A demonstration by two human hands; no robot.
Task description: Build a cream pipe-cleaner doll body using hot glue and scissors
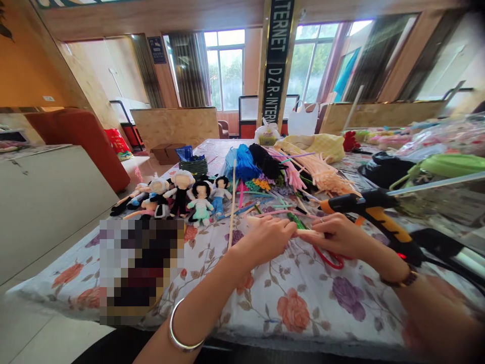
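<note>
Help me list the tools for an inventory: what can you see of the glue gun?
The glue gun is black and orange, apparently plastic, lying beyond the right hand, which doesn't hold it. Its orange nozzle end points left; the black grip, with an orange panel, slants down toward the right. A long, translucent stick juts from the rear. A red light glows low on the grip, and a black cable leaves its base. What supports it is unclear.
</note>
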